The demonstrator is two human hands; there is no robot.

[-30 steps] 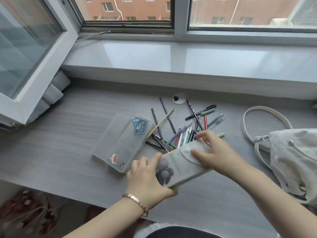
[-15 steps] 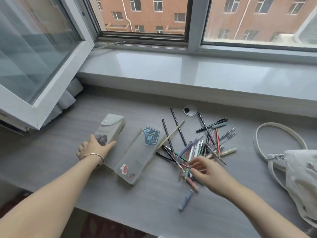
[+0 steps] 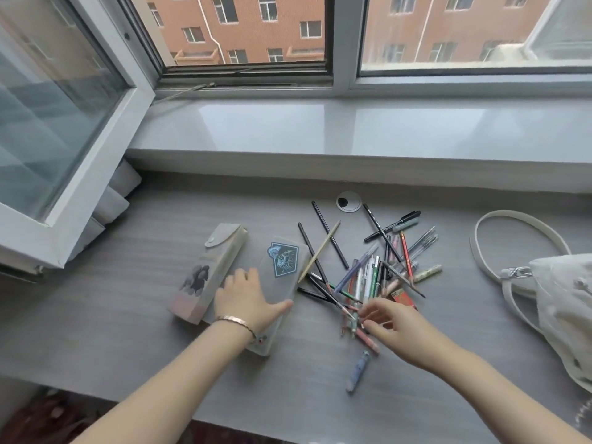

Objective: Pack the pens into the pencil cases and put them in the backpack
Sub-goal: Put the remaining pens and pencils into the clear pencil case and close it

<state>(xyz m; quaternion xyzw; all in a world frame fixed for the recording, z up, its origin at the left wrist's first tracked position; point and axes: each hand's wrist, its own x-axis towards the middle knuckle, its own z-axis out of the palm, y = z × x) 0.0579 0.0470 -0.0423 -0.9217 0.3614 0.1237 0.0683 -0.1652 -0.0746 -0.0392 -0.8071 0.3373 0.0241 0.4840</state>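
Fingers of the left hand (image 3: 250, 299) lie straight on the stickered pencil case (image 3: 282, 285) — right hand (image 3: 392, 322) curls over the pens (image 3: 368, 278), grip unclear.

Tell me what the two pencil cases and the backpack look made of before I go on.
Sticker case: frosted translucent plastic, apparently rigid, with straight edges. Flower-print case: similar matte translucent plastic, maybe softer, closed by a snap-tab flap. Backpack: off-white cloth, creased and slumped; its clasp looks like metal.
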